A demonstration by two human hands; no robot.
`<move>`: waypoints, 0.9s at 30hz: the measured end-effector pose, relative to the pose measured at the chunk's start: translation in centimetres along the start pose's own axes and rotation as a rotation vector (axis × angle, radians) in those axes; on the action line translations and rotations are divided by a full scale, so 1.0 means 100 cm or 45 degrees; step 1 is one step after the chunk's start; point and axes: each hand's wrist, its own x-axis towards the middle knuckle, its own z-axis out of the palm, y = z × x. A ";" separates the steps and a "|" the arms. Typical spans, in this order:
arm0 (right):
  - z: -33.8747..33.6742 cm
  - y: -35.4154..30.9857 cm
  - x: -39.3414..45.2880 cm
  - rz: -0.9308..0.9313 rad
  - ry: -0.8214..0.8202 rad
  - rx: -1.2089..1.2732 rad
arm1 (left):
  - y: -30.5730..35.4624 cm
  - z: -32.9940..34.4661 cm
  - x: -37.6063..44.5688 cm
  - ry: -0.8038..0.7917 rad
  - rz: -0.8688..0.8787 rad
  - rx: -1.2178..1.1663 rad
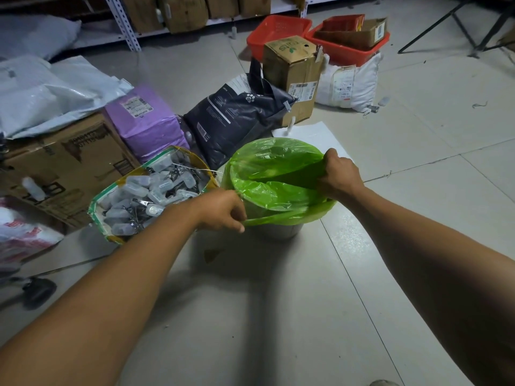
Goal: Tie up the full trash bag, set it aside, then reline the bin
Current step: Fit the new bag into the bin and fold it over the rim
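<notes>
In the head view, the left hand (223, 210) is pinching the folded edge of the thin bright green plastic bag (274, 188) at the near-left side of the small grey round bin (276, 231), and the right hand (338, 175) is gripping the same film at the far-right side of the rim. The bag is lying slack and crumpled in the bin's mouth, and no rubbish is showing inside, so I judge this is the relining step. The next move is probably calling for pulling the edge down evenly around the rim. The bin is standing on the pale tiled floor (278, 316), between both hands.
</notes>
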 end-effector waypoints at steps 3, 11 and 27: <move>-0.001 0.002 -0.001 0.046 -0.052 -0.012 | -0.005 -0.004 0.000 0.189 -0.101 -0.175; -0.007 0.007 -0.005 0.086 -0.069 -0.197 | -0.005 0.001 0.021 0.456 -0.592 -0.458; 0.014 -0.041 -0.009 -0.789 0.073 -0.422 | 0.001 -0.001 0.018 0.505 -0.693 -0.533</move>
